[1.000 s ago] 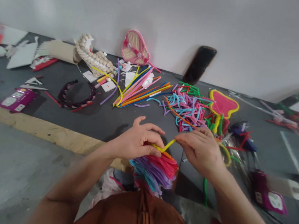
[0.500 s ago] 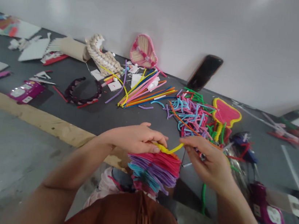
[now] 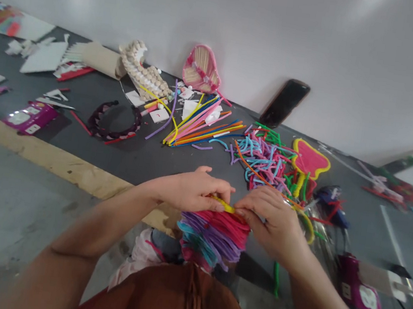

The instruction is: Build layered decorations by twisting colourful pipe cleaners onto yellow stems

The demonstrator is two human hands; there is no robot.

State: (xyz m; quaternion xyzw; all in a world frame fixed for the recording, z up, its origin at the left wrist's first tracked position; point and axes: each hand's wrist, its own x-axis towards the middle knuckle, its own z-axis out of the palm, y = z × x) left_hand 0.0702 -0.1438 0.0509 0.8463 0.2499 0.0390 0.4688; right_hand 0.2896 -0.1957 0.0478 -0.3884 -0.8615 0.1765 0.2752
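A yellow pipe cleaner (image 3: 227, 206) runs between my two hands at the top of a layered bundle of pipe cleaners (image 3: 214, 236), banded red, purple and light blue. My left hand (image 3: 201, 192) is closed, thumb and fingers pinching the yellow piece at its left end. Close beside it, my right hand (image 3: 270, 213) pinches the same piece further right. The bundle hangs just below my fingers, over the table's front edge. How the yellow piece joins the bundle is hidden by my fingers.
Cut pipe cleaners (image 3: 263, 157) lie heaped behind my right hand, with long ones (image 3: 203, 123) to their left. A phone (image 3: 285, 103) leans on the wall near a pink-and-yellow shape (image 3: 310, 159). A dark headband (image 3: 115, 122) and a purple box (image 3: 31, 118) lie leftward.
My right hand has moved left, toward my left hand. The yellow pipe cleaner's loose stretch, raised between the hands before, is now mostly down at the bundle. My left hand stays nearly in place.
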